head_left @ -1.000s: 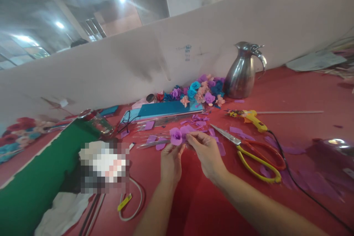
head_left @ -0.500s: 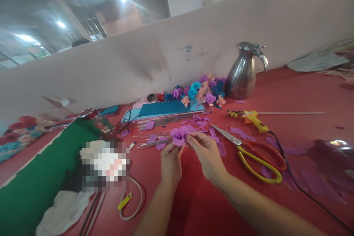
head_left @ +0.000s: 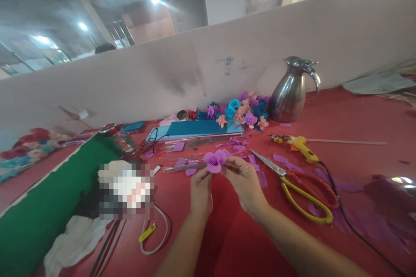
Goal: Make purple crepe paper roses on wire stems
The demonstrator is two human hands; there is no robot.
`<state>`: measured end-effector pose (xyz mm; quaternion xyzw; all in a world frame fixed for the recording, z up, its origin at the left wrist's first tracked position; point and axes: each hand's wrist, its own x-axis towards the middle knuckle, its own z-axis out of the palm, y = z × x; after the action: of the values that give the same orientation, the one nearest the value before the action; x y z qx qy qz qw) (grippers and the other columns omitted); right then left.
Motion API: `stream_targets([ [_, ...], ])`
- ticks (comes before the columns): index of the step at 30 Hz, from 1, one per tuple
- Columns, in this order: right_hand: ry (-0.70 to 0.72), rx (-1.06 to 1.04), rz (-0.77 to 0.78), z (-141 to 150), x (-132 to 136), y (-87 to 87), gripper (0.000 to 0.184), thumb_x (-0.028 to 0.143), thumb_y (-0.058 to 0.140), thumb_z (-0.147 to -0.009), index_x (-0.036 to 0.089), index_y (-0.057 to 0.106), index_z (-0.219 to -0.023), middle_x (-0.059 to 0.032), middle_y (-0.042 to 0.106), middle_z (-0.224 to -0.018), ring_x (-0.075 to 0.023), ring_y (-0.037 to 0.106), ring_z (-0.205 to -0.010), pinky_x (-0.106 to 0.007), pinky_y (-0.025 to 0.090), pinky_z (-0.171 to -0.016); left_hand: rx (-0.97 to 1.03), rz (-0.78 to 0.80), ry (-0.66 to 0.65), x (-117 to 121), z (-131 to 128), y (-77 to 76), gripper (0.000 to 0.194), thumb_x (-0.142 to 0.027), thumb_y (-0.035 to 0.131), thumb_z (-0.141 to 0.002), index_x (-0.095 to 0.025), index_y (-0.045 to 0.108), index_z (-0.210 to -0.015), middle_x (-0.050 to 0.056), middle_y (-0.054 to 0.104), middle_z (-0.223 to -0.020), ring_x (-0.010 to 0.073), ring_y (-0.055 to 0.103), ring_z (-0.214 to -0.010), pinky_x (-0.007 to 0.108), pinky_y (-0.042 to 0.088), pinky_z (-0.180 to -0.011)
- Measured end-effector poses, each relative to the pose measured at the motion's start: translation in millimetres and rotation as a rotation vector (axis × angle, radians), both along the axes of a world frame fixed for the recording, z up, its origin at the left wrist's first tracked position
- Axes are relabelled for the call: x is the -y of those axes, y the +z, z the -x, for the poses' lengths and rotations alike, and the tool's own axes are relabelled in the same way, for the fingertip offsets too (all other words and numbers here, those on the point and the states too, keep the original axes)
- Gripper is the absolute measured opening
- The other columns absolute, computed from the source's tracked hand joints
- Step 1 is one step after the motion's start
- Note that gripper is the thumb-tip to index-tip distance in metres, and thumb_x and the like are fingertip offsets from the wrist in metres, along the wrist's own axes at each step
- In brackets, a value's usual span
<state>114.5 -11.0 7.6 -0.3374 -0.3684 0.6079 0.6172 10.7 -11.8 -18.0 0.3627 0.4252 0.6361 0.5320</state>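
A purple paper flower (head_left: 213, 162) is held up between my two hands, its rolled centre and spread petals facing me. My left hand (head_left: 200, 190) is closed on its base from below left. From the right, my right hand (head_left: 243, 181) pinches at the flower's right side, fingers bent; the fingertips are partly hidden behind the petals. Cut purple paper pieces (head_left: 191, 169) and thin wires (head_left: 175, 167) lie just beyond my hands. Right of my right hand rest large scissors (head_left: 286, 177) with one yellow and one red handle, blades partly apart.
A yellow glue gun (head_left: 302, 149) with a long glue stick and black cord lies behind the scissors. Finished paper flowers (head_left: 240, 110) are heaped by the wall beside a steel jug (head_left: 289, 91). Blue sheets (head_left: 198, 128), a glass jar (head_left: 121, 140) and green paper (head_left: 61, 181) are at the left.
The flower has turned to face me more, and a petal at its right now shows more rounded and separate. Both hands keep hold. The whole view has shifted slightly.
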Motion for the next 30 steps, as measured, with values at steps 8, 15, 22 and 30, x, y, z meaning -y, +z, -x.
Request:
stream_targets([
  [8, -0.038, 0.189, -0.122, -1.9, 0.5, -4.4, 0.017, 0.024, 0.07, -0.07, 0.023, 0.073, -0.086, -0.0025, 0.073, -0.086, -0.0191, 0.065, -0.082, -0.033, 0.05, -0.079, 0.049, -0.002, 0.004, 0.9, -3.0, 2.4, 0.012, -0.025, 0.077, -0.062, -0.018, 0.076, -0.071, 0.002, 0.07, -0.069, 0.022, 0.064, -0.082, 0.037, 0.047, -0.084],
  [15, -0.059, 0.336, -0.169, -4.3, 1.4, -3.0, 0.017, 0.023, 0.066, -0.073, 0.022, 0.072, -0.089, -0.0017, 0.07, -0.081, -0.017, 0.059, -0.073, -0.029, 0.046, -0.069, 0.03, -0.004, -0.006, 1.3, -0.6, -1.4, 0.011, -0.025, 0.076, -0.064, -0.018, 0.076, -0.072, 0.002, 0.07, -0.069, 0.0213, 0.063, -0.082, 0.036, 0.047, -0.083],
  [22, -0.085, 0.408, -0.278, -6.1, 1.3, 0.5, 0.013, 0.019, 0.065, -0.073, 0.024, 0.074, -0.081, -0.0036, 0.067, -0.091, -0.0201, 0.06, -0.085, -0.03, 0.046, -0.073, -0.003, -0.034, -0.024, 3.7, 0.9, 1.8, 0.011, -0.024, 0.075, -0.065, -0.018, 0.077, -0.075, 0.003, 0.071, -0.071, 0.0227, 0.064, -0.081, 0.037, 0.048, -0.082],
  [30, -0.097, 0.477, -0.308, -7.0, 3.0, 2.5, 0.012, 0.016, 0.065, -0.072, 0.025, 0.072, -0.076, -0.0034, 0.064, -0.088, -0.0201, 0.058, -0.085, -0.03, 0.045, -0.07, 0.003, -0.068, -0.057, 5.3, 1.1, 4.6, 0.015, -0.025, 0.076, -0.066, -0.019, 0.077, -0.08, 0.003, 0.072, -0.075, 0.0235, 0.064, -0.084, 0.038, 0.048, -0.084],
])
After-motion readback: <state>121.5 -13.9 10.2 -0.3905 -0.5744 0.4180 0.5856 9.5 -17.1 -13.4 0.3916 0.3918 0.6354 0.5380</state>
